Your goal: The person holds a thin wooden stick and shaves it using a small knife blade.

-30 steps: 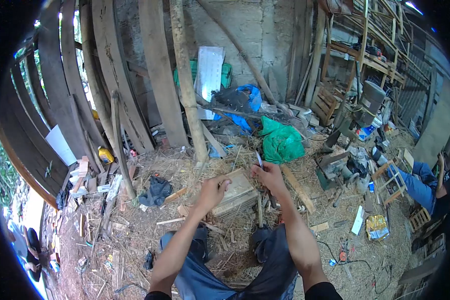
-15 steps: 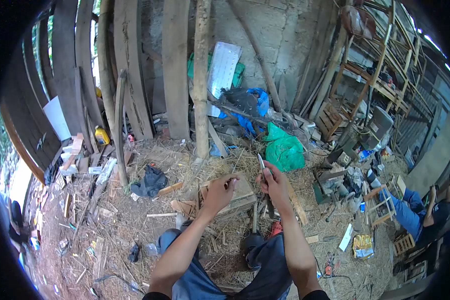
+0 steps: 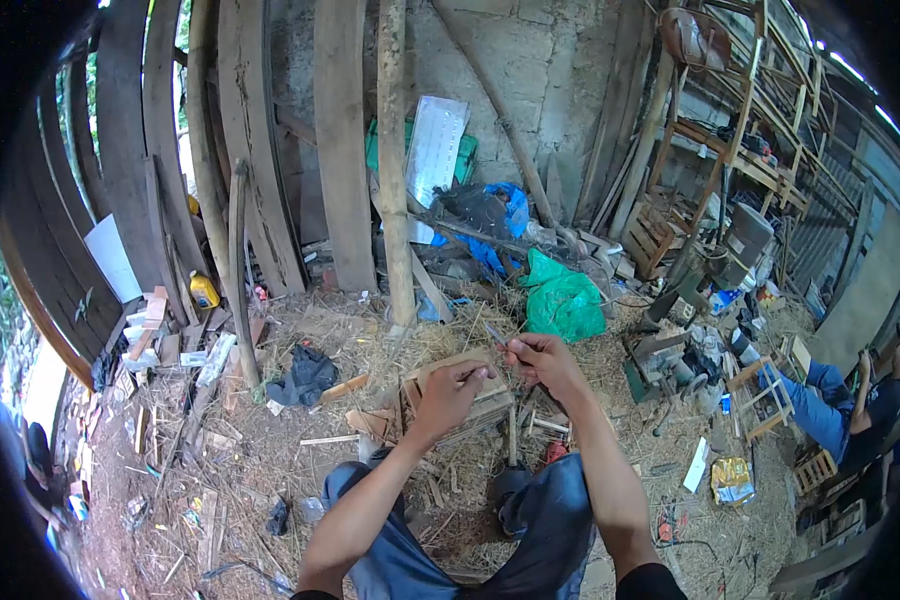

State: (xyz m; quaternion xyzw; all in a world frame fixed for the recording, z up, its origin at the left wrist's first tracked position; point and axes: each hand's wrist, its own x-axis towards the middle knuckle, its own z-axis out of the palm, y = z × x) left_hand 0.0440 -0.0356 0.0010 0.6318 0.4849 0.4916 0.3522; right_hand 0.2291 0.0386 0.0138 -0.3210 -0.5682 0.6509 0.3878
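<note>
One blade (image 3: 495, 335) in right hand (image 3: 548, 366), left hand (image 3: 450, 398) near

Straw (image 3: 467, 332), black plastic (image 3: 305, 376) and wood (image 3: 344, 389) litter the floor (image 3: 270, 440).

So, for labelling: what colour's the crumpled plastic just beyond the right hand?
The crumpled plastic is green; head view.
</note>
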